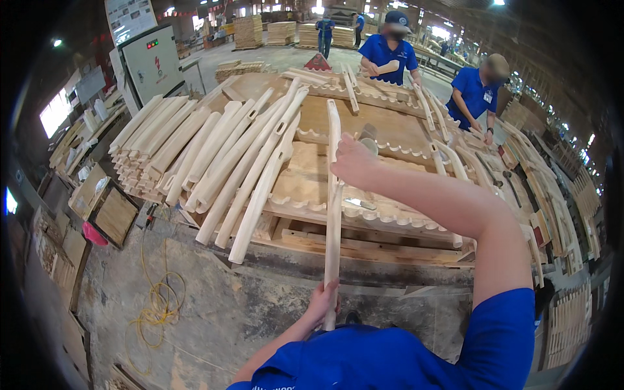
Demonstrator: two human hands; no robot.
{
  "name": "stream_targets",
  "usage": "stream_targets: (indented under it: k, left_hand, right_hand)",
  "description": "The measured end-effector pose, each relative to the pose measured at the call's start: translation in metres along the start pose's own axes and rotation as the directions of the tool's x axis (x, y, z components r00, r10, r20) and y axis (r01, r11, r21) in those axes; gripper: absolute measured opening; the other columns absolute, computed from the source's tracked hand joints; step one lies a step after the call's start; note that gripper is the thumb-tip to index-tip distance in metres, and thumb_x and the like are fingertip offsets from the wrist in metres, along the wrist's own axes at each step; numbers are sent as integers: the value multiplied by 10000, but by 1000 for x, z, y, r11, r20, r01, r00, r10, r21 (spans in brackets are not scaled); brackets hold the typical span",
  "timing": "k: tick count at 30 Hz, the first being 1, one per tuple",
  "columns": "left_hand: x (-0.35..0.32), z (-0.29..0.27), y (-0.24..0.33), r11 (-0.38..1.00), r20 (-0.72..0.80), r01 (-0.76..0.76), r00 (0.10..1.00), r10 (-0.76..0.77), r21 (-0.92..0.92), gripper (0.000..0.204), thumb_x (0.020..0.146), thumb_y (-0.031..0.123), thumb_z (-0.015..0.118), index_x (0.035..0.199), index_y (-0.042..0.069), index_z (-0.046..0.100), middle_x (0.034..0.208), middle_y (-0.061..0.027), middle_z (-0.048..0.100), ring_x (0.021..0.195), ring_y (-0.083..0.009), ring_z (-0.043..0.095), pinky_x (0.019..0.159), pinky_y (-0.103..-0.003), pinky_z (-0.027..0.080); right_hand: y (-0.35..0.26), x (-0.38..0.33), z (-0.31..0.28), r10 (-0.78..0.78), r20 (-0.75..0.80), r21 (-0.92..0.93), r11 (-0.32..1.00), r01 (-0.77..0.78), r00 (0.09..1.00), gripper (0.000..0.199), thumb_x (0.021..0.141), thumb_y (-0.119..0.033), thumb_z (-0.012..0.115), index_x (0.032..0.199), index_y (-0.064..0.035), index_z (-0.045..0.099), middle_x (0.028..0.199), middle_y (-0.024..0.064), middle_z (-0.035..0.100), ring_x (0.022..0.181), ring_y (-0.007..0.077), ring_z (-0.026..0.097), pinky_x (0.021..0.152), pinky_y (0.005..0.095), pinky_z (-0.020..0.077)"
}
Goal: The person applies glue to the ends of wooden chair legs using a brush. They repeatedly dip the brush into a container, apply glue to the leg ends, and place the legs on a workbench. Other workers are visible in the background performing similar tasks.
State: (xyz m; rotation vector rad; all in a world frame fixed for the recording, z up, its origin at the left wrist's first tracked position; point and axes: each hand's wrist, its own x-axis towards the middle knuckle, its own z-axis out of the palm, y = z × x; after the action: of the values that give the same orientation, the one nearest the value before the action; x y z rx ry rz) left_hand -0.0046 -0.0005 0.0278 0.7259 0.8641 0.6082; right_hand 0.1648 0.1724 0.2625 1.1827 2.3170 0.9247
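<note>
While the left hand (320, 302) is wrapped around a slotted wooden bar (333, 240), the right hand (354, 160) curls farther up, its hold unclear.

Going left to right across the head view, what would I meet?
Pink item → loose yellow cord → left hand, gripping a long wooden piece near its lower end → right hand → rightmost co-worker in blue.

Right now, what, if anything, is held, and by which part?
The left hand grips a long wooden bar near its body-side end; the right hand is at the far half, its grip unclear.
</note>
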Motion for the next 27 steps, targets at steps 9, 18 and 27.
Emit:
stream_targets:
  k: [9, 18, 27]
  left_hand:
    - [0, 5, 0, 1000, 26, -11, 1000, 11, -12, 297, 907, 373, 467, 933, 83, 408, 557, -61, 467, 399, -168, 453, 368, -298, 386]
    - [1, 3, -5, 999, 57, -42, 998, 40, 32, 304, 904, 364, 471, 935, 70, 399, 587, -70, 471, 408, -168, 463, 367, -300, 392]
    - [4, -3, 0, 996, 72, 20, 997, -14, -82, 363, 904, 422, 453, 944, 67, 387, 588, -73, 475, 403, -173, 458, 380, -290, 385]
  right_hand:
    - [5, 6, 16, 151, -73, -72, 985, -156, 986, 107, 739, -146, 572, 688, -158, 666, 690, 0, 643, 794, 157, 575, 854, 336, 296]
    - [18, 12, 13, 136, -103, -71, 987, -144, 985, 58, 713, -150, 561, 670, -133, 595, 680, 34, 604, 782, 189, 556, 806, 344, 331]
    - [-3, -19, 16, 184, -235, 51, 983, -177, 954, 45, 716, -169, 585, 717, -126, 598, 727, 26, 597, 840, 203, 560, 804, 382, 360]
